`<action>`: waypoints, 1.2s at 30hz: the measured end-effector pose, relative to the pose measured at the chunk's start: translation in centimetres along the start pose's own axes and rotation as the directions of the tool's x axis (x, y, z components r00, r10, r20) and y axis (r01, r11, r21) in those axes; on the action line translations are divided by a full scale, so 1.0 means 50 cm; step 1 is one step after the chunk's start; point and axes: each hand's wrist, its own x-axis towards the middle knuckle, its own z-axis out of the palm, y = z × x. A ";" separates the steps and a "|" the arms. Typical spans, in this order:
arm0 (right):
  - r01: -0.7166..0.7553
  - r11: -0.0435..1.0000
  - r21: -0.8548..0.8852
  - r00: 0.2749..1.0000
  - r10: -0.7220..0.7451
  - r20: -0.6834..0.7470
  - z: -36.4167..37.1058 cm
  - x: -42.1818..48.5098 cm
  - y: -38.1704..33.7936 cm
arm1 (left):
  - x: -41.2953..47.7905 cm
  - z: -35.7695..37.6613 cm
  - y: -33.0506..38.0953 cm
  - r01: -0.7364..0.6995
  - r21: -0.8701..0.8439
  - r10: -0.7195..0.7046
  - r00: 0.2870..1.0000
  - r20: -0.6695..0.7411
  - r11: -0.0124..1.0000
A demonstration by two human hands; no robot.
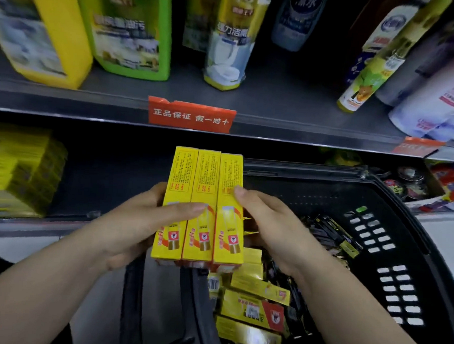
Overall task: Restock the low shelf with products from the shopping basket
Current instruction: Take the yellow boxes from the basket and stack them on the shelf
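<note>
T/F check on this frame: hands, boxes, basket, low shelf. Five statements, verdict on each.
1. The left hand and right hand together hold three yellow boxes side by side. True.
2. The basket is empty. False: loose boxes and dark packets lie in it.
3. The held boxes already rest on the low shelf. False: they are in the air, in front of it.
4. A stack of yellow boxes sits at the left of the low shelf. True.
5. A red tag sits on the shelf edge above the held boxes. True.
</note>
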 end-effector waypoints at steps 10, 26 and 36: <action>-0.049 0.993 -0.107 0.970 0.073 0.232 0.167 0.151 -0.070 | -0.066 -0.213 0.015 0.019 -0.080 -0.025 0.997 -0.079 0.997; -0.101 0.981 -0.164 0.993 0.111 0.051 0.396 0.392 -0.057 | -0.203 -0.538 -0.060 -0.190 -0.169 0.050 0.794 -0.606 0.967; 0.159 0.972 -0.172 0.986 -0.164 -0.012 0.581 0.518 -0.050 | -0.166 -0.634 -0.105 -0.354 -0.263 -0.051 0.508 -0.860 0.897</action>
